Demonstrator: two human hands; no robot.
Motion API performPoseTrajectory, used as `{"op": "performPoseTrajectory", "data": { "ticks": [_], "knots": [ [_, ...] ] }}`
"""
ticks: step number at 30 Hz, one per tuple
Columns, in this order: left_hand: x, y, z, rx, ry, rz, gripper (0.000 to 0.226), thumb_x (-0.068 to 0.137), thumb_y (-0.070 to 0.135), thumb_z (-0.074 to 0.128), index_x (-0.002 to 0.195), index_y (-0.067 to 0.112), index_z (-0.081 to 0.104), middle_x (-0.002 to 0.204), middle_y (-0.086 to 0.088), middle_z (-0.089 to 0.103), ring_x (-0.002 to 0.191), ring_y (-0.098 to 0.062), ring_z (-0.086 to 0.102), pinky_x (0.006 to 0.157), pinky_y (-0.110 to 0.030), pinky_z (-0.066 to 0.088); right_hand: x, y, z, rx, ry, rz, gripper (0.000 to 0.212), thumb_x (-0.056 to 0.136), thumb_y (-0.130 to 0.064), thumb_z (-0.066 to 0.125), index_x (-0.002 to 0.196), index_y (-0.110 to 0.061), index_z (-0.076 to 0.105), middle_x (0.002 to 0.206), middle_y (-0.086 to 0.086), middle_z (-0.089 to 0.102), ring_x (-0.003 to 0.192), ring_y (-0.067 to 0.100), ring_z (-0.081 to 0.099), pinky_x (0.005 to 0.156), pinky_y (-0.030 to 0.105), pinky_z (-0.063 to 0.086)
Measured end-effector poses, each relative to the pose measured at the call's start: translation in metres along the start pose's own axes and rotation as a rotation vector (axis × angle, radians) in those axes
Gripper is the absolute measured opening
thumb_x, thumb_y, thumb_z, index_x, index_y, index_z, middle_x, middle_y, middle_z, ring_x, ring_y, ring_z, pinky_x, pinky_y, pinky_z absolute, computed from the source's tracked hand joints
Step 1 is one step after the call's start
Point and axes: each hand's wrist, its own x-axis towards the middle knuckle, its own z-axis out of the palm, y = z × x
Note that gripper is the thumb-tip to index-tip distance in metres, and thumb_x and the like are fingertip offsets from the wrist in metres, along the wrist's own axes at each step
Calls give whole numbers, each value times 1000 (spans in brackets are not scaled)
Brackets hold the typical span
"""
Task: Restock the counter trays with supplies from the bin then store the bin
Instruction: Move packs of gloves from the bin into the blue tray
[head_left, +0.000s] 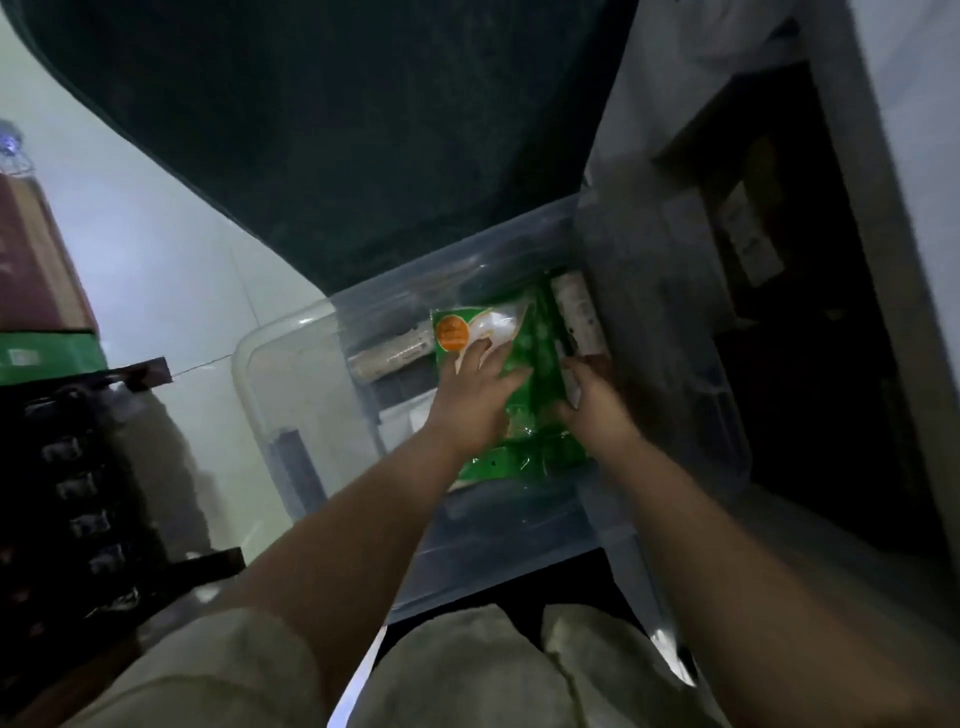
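Note:
A clear plastic bin (291, 395) sits on the floor, half under a dark counter overhang (332, 135). Inside it lies a green packet (530, 358) with an orange round label and a white patch. My left hand (475, 400) rests flat on top of the packet, fingers spread. My right hand (592, 400) grips the packet's right edge, fingers curled down beside it. Pale paper-wrapped rolls lie in the bin: one (395, 353) left of the packet, another (579, 312) at its upper right. The bin's lower contents are dim and hard to tell.
A dark open cabinet (810, 332) stands at the right, with boxes inside. Black crates (78, 499) are stacked at the left, with a green and a brown box (36, 291) above them. Pale tiled floor (171, 291) lies left of the bin. My knees (467, 670) are at the bottom.

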Motion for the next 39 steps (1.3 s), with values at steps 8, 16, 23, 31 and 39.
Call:
{"op": "performPoseTrajectory", "data": {
  "ticks": [8, 16, 23, 31, 39],
  "knots": [
    [57, -11, 24, 225, 15, 237, 58, 82, 6, 60, 135, 24, 46, 157, -3, 22, 146, -33, -8, 108, -63, -12, 39, 13, 26, -46, 67, 9, 63, 78, -16, 67, 137, -16, 44, 129, 15, 53, 116, 36, 49, 93, 39, 44],
    [27, -50, 5, 328, -7, 236, 60, 76, 29, 72, 130, 18, 50, 148, -4, 40, 145, -24, 14, 106, -58, -16, 44, 3, 36, 20, 56, 65, 59, 81, -15, 66, 135, -12, 42, 132, 17, 49, 120, 36, 46, 95, 42, 44],
    [-15, -81, -10, 172, 17, 130, 35, 74, 26, 72, 109, 26, 67, 103, -1, 63, 109, -27, 53, 108, -59, 15, 54, -14, 44, 108, 126, 290, 67, 77, -20, 73, 136, -14, 40, 135, 15, 46, 124, 34, 42, 100, 42, 41],
    [-35, -85, -16, 75, 43, -9, 28, 86, 20, 61, 110, 32, 67, 108, 5, 63, 111, -22, 51, 110, -51, 10, 48, -28, 50, 135, 125, 336, 65, 76, -16, 72, 135, -17, 46, 131, 19, 41, 123, 38, 37, 102, 42, 39],
    [-54, -78, -11, -28, 125, -105, 25, 80, 18, 68, 103, 29, 72, 100, 1, 65, 105, -26, 55, 104, -51, 15, 29, -39, 73, 415, 17, 253, 56, 71, -5, 73, 121, -12, 48, 116, 16, 59, 105, 33, 58, 89, 40, 51]
  ]
}}
